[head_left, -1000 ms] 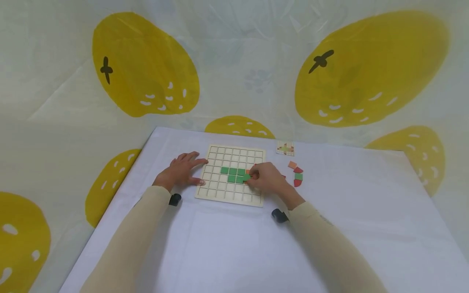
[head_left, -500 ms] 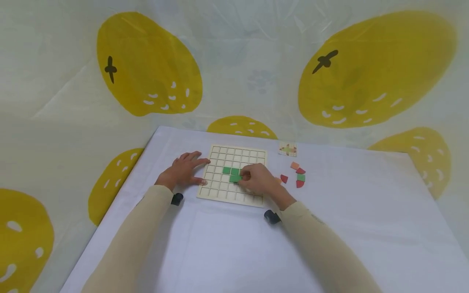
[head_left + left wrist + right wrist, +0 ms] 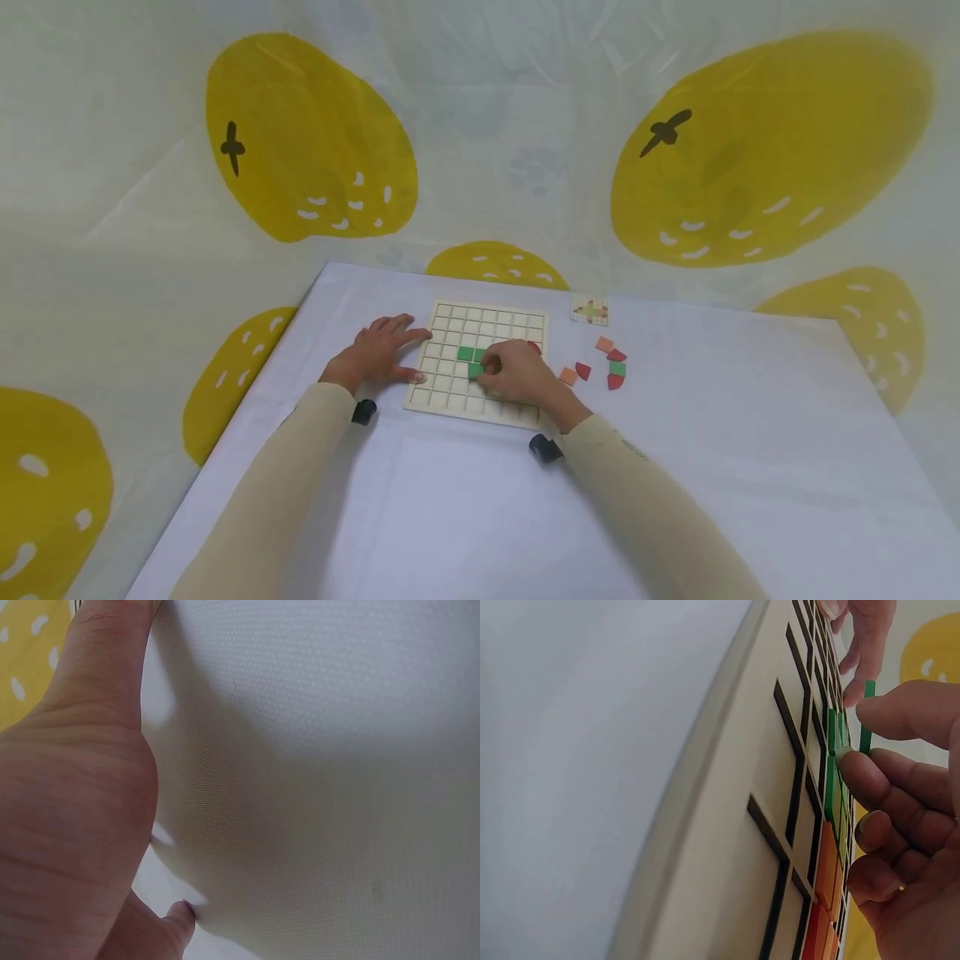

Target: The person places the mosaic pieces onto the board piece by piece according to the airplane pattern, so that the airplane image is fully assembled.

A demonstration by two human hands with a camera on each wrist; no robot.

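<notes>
My right hand (image 3: 517, 371) is over the middle of a square wooden grid board (image 3: 450, 392). Thumb and fingers pinch a green square tile (image 3: 868, 716), held on edge just above the board's face in the right wrist view. Beneath the fingers lie green tiles (image 3: 832, 787), an orange tile (image 3: 826, 862) and a red tile (image 3: 815, 934), set in grid cells. In the head view the hand hides part of these; green tiles (image 3: 465, 354) show to its left. My left hand (image 3: 378, 350) lies with fingers spread, thumb and index tips at the board's left edge.
Right of the board lie loose orange (image 3: 604, 343), red (image 3: 616, 381) and green (image 3: 617, 368) pieces. A small pattern card (image 3: 590, 311) rests behind them. The white-covered table (image 3: 465, 500) meets a cloth printed with yellow fruit (image 3: 315, 142).
My right hand has moved left across the board, uncovering a red piece and an orange piece to its right. The left hand stays at the board's edge. The head view has shifted slightly.
</notes>
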